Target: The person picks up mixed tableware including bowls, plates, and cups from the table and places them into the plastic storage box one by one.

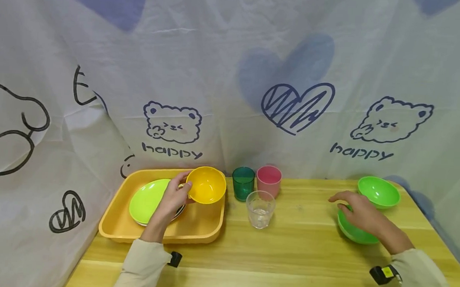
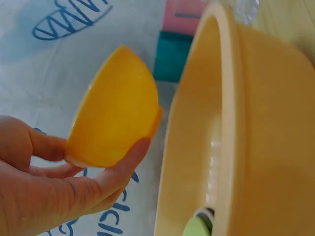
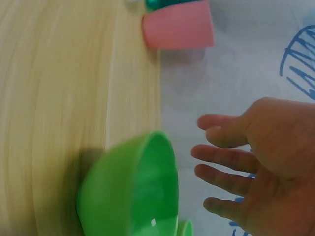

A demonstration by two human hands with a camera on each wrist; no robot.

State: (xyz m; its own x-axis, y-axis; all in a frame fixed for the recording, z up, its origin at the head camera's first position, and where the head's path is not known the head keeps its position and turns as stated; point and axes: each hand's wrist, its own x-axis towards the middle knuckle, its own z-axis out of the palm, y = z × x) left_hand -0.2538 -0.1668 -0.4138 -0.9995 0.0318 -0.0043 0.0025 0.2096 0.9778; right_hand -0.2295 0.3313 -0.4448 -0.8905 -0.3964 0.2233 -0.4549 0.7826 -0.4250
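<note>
above the table (image 1: 286, 259), the left hand (image 1: 174, 195) pinches a tilted yellow bowl (image 1: 206, 184) by the tray (image 1: 158, 238), probably mid-placing; lowering calls for levelling. the right hand (image 1: 361, 212), fingers loosely parted, holds nothing.

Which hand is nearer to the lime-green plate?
Left hand: it is raised by the plate's right edge, holding a yellow bowl. The right hand is far away, by the green bowls.

room between clear cup (image 1: 260, 213) and green bowl (image 1: 353, 231)
</note>
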